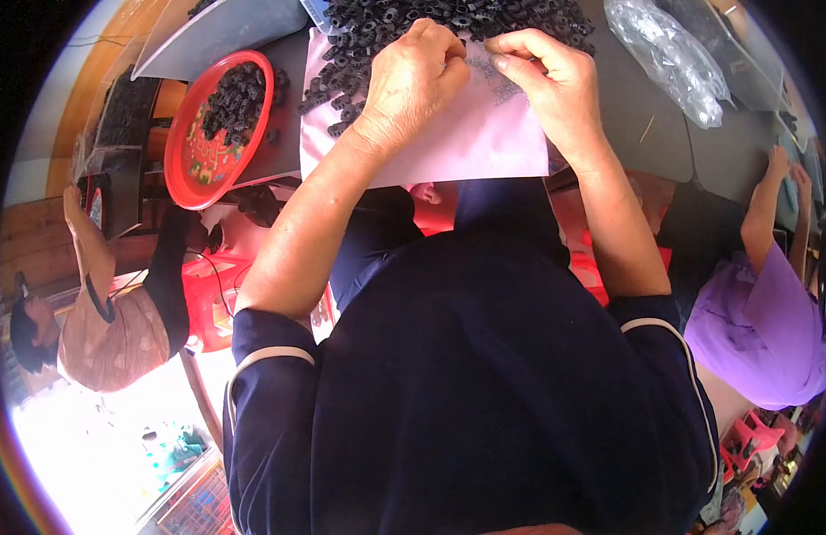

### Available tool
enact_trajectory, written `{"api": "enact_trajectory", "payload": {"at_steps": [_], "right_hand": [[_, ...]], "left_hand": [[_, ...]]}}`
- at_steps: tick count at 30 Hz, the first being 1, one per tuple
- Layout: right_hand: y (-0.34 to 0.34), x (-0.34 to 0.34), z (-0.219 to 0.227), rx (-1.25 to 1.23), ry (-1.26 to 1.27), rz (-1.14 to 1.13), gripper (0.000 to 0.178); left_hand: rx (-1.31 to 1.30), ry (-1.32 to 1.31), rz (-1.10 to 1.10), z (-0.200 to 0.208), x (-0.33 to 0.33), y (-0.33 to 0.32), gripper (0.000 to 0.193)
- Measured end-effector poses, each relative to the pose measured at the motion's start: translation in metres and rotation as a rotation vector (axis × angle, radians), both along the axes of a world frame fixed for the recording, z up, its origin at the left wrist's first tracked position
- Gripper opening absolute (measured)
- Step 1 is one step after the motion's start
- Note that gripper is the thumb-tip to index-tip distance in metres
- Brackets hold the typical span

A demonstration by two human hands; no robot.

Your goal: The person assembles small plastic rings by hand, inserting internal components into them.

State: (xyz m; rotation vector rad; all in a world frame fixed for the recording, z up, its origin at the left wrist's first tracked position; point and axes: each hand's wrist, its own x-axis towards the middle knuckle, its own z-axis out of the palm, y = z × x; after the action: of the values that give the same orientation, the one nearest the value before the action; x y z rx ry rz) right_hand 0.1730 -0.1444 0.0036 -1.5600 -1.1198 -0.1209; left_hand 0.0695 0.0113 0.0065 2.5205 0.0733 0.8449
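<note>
Over a pale pink cloth [458, 160], my left hand [415, 80] is closed, its fingertips turned away and whatever they hold hidden. My right hand [556, 89] lies a little to the right, thumb and forefinger pinched together; I cannot make out anything between them. Small thin grey pieces [504, 87], perhaps metal, are scattered on the cloth beside the right fingertips. A large heap of small black plastic parts [342, 94] spreads across the cloth's far side, behind and left of my hands.
At the left stands a red round tray [174, 160] with more black parts in it. A grey bin [217, 40] is behind it. A clear plastic bag [672, 58] lies on the dark table [623, 98] at the right. Two people sit at either side, one in purple [756, 330].
</note>
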Motion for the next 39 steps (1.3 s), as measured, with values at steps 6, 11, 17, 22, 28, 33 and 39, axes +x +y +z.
{"api": "enact_trajectory", "payload": {"at_steps": [6, 11, 17, 22, 28, 33, 39], "right_hand": [[0.011, -0.007, 0.005, -0.031, 0.139, 0.051, 0.015], [0.02, -0.007, 0.015, -0.004, 0.371, 0.146, 0.016], [0.019, -0.009, 0.021, -0.013, 0.502, 0.201, 0.015], [0.018, -0.012, 0.019, 0.025, 0.441, 0.141, 0.016], [0.018, -0.006, 0.012, 0.032, 0.426, 0.133, 0.016], [0.019, -0.014, 0.007, 0.037, 0.421, 0.201, 0.014], [0.016, -0.011, 0.002, 0.054, 0.43, 0.202, 0.013]], "left_hand": [[-0.633, 0.025, -0.033, 0.0, 0.0, -0.008, 0.015], [-0.872, -0.015, -0.033, 0.011, -0.002, -0.015, 0.011], [-1.036, -0.065, 0.006, 0.015, -0.012, -0.024, 0.012], [-0.391, -0.22, 0.131, 0.006, -0.036, 0.019, 0.013], [0.301, 0.046, 0.19, 0.014, -0.035, 0.051, 0.015], [0.484, 0.129, 0.208, 0.011, -0.026, 0.046, 0.019], [0.558, 0.181, 0.233, 0.002, -0.023, 0.056, 0.015]]}}
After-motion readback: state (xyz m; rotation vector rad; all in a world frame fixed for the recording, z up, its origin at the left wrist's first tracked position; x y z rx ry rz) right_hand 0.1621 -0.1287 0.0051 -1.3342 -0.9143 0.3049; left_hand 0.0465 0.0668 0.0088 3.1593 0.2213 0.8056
